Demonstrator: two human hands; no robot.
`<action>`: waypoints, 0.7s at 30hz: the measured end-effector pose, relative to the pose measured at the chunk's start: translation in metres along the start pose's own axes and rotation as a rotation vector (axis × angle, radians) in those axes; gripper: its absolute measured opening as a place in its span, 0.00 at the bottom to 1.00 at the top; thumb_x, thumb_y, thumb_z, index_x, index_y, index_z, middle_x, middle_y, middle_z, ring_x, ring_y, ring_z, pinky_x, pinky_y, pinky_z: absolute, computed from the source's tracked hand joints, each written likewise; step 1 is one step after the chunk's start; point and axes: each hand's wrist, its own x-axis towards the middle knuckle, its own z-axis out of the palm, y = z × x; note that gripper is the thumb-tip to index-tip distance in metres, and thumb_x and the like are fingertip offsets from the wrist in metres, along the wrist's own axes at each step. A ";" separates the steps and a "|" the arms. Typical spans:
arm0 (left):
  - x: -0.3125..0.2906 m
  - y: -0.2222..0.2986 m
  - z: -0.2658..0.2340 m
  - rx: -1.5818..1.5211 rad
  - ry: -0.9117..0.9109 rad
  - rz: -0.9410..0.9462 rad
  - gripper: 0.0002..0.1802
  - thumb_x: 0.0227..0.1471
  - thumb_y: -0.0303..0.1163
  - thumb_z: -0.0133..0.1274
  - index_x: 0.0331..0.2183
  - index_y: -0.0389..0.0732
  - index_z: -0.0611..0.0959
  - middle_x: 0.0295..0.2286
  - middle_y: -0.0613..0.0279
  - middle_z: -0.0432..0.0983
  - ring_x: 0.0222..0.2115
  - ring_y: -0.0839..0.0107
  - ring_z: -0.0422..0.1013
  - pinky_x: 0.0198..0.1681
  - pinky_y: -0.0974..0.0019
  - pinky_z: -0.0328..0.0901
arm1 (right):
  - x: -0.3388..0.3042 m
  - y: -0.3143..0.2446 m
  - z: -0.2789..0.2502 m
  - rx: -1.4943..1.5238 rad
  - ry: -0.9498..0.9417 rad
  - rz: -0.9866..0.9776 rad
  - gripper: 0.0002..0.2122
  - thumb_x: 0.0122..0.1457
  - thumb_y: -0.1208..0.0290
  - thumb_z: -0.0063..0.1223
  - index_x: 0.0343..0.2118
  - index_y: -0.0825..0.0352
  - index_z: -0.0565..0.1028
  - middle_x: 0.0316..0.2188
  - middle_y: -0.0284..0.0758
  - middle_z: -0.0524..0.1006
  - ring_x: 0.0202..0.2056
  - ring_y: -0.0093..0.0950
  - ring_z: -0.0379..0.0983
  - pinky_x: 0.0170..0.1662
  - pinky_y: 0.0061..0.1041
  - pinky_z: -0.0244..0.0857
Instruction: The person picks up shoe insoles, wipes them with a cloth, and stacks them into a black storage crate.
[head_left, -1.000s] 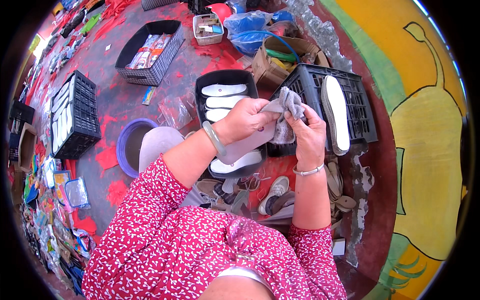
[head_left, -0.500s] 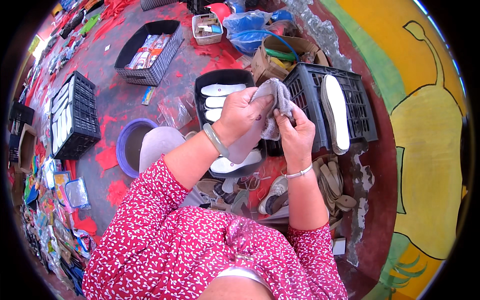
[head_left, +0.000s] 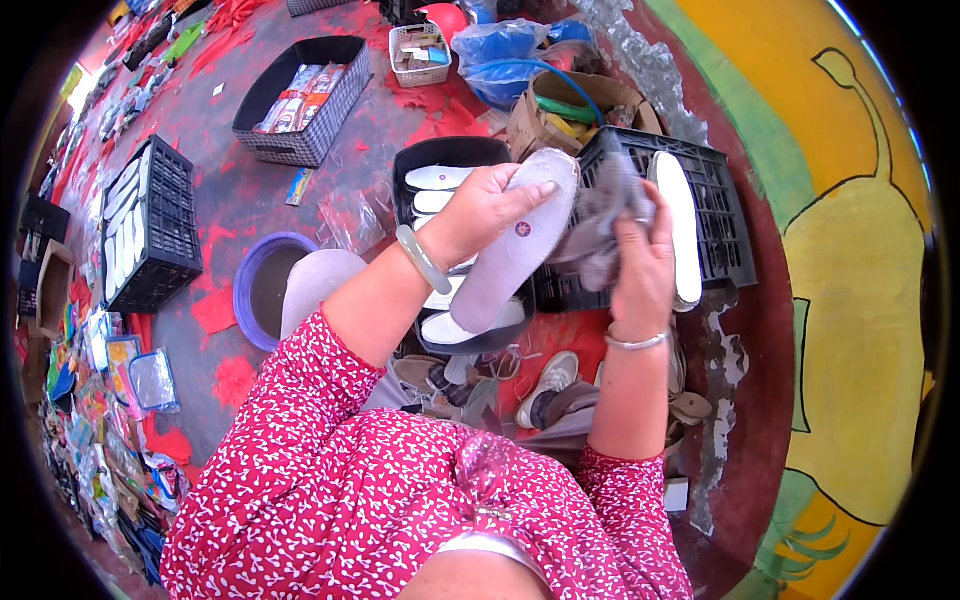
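Observation:
My left hand (head_left: pixel 478 212) grips a pale grey shoe insole (head_left: pixel 503 262) by its upper edge, thumb on the face that bears a small dark round mark. My right hand (head_left: pixel 645 262) is closed on a grey cloth (head_left: pixel 592 240), blurred by motion, just right of the insole. Beneath the insole stands a black bin (head_left: pixel 455 152) with several white insoles (head_left: pixel 437 178) inside, partly hidden by my left hand. A stack of white-topped insoles (head_left: pixel 677 215) lies on an upturned-looking dark crate (head_left: pixel 728 220) beyond my right hand.
Left of my left arm is a purple basin (head_left: pixel 243 290), with a pale rounded surface beside it. A black crate of white insoles (head_left: pixel 165 235) stands far left. Ahead are a checked box (head_left: pixel 290 150), a white basket (head_left: pixel 420 75) and a cardboard box (head_left: pixel 525 125). A painted wall (head_left: pixel 850 300) rises at right.
My right hand has drawn the cloth off the insole and moved right with it. The insole's upper end, covered by the cloth before, now shows; my left hand keeps its hold.

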 end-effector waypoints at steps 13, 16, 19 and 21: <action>0.010 0.003 -0.019 -0.322 0.499 0.244 0.09 0.54 0.30 0.48 0.35 0.35 0.76 0.26 0.62 0.75 0.24 0.74 0.72 0.27 0.70 0.67 | -0.038 0.048 0.046 -0.852 -0.240 -0.552 0.20 0.41 0.86 0.51 0.41 0.67 0.67 0.35 0.44 0.71 0.36 0.44 0.70 0.38 0.33 0.66; 0.010 0.004 -0.032 -0.311 0.601 0.284 0.09 0.54 0.31 0.49 0.35 0.36 0.75 0.26 0.60 0.75 0.24 0.71 0.73 0.27 0.67 0.69 | -0.035 0.045 0.042 -0.864 -0.320 -0.567 0.19 0.42 0.85 0.51 0.41 0.67 0.67 0.35 0.44 0.71 0.35 0.43 0.70 0.37 0.33 0.66; 0.008 0.013 -0.035 -0.330 0.702 0.306 0.09 0.53 0.32 0.50 0.36 0.38 0.76 0.28 0.61 0.76 0.26 0.71 0.73 0.30 0.66 0.69 | -0.040 0.034 0.036 -0.845 -0.426 -0.410 0.19 0.43 0.84 0.51 0.41 0.66 0.67 0.35 0.42 0.71 0.34 0.43 0.70 0.36 0.34 0.66; 0.007 0.014 -0.037 -0.365 0.663 0.350 0.09 0.54 0.32 0.49 0.36 0.38 0.75 0.29 0.61 0.76 0.28 0.70 0.74 0.31 0.65 0.69 | -0.037 0.026 0.027 -0.767 -0.503 -0.297 0.15 0.45 0.82 0.53 0.39 0.67 0.69 0.35 0.42 0.72 0.32 0.39 0.72 0.35 0.30 0.67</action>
